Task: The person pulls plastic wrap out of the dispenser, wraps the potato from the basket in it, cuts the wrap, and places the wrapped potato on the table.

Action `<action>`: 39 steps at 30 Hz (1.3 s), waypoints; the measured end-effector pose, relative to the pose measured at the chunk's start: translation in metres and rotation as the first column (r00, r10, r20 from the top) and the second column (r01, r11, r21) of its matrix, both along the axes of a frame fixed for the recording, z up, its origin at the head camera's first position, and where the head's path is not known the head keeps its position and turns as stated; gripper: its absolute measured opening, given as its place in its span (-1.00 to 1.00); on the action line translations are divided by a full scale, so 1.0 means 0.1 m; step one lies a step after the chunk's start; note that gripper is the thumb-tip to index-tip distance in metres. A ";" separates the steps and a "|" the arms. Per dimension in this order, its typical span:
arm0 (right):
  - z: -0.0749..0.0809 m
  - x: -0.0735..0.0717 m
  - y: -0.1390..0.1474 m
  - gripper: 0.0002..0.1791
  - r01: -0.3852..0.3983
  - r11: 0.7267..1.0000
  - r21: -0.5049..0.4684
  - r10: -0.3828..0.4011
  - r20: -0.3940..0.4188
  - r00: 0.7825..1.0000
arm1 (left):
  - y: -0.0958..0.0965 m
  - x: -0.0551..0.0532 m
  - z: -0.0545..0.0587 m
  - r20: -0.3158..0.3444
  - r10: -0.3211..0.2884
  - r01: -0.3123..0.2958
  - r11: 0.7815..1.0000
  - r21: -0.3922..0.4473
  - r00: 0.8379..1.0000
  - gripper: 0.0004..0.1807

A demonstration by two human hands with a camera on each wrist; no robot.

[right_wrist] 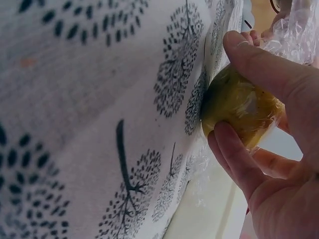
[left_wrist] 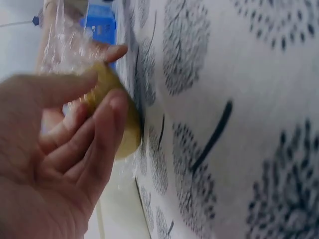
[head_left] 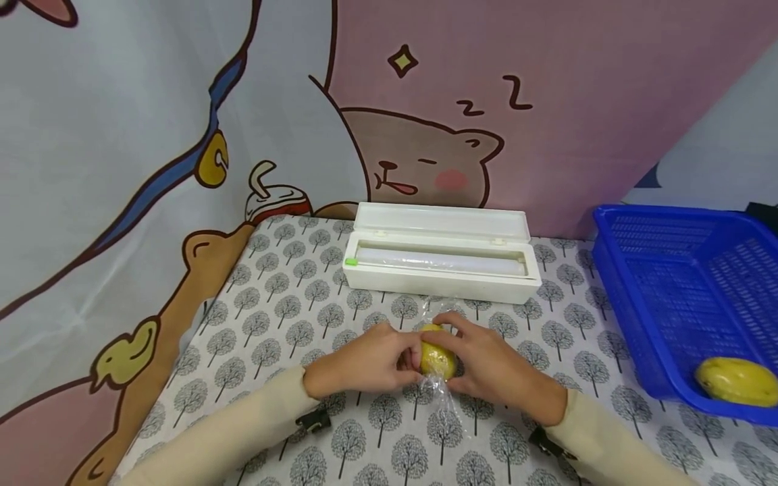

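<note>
Over cloth [head_left: 255, 364], gripping wrapped fruit [head_left: 437, 364] with left hand [head_left: 375, 358] and right hand [head_left: 489, 354]; showing second fruit [head_left: 737, 381] in head view only.

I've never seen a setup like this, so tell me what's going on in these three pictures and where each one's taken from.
There is no machine here, just a person's bare hands. The wide picture comes from a camera worn on the head, looking forward and down. The two sideways close-ups come from cameras on the wrists, one for each hand. The left hand and right hand hold a yellow fruit in clear film. On the tree-print cloth behind them, a white box stands open with a roll inside. To the right, a blue basket holds a second fruit.
</note>
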State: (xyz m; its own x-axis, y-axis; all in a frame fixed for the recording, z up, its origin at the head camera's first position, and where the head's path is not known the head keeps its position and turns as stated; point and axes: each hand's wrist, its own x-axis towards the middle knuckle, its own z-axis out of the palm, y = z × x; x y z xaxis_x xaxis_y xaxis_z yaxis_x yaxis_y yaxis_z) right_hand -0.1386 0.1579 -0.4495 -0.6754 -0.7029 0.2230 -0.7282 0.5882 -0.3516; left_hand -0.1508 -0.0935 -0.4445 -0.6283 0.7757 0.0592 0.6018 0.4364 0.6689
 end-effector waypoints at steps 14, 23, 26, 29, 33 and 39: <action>-0.04 -0.01 0.02 -0.09 -0.034 0.997 -0.073 0.030 -0.050 0.998 | 0.08 0.04 0.00 -0.106 0.021 -0.024 0.999 -0.028 0.994 -0.69; -0.08 0.01 0.04 -0.18 -0.052 0.988 -0.145 0.043 -0.068 0.997 | 0.00 0.02 0.01 -0.028 -0.038 0.039 0.999 0.012 0.999 -0.77; -0.09 0.01 0.03 -0.21 -0.055 0.985 -0.164 0.045 -0.064 0.997 | -0.03 0.02 0.02 0.015 -0.044 0.044 0.999 0.013 0.999 -0.82; -0.09 0.02 0.03 -0.25 -0.047 0.985 -0.167 0.039 -0.056 0.998 | -0.02 0.02 0.02 0.027 -0.041 0.041 0.999 -0.006 0.999 -0.80; -0.08 0.04 0.03 -0.31 -0.035 0.987 -0.157 0.028 -0.046 0.999 | 0.01 0.03 0.01 -0.011 -0.016 0.015 0.998 -0.061 1.000 -0.71; -0.08 0.06 0.02 -0.42 -0.016 0.976 -0.215 0.020 0.014 1.000 | 0.06 0.06 0.00 -0.038 0.022 -0.026 0.995 -0.093 0.999 -0.61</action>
State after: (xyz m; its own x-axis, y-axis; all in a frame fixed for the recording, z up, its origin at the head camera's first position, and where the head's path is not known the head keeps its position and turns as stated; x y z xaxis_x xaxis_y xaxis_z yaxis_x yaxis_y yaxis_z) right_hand -0.1326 0.1596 -0.4578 -0.6678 -0.6520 0.3592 -0.7312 0.4843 -0.4803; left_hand -0.1444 -0.0877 -0.4446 -0.6455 0.7637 0.0111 0.6140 0.5103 0.6022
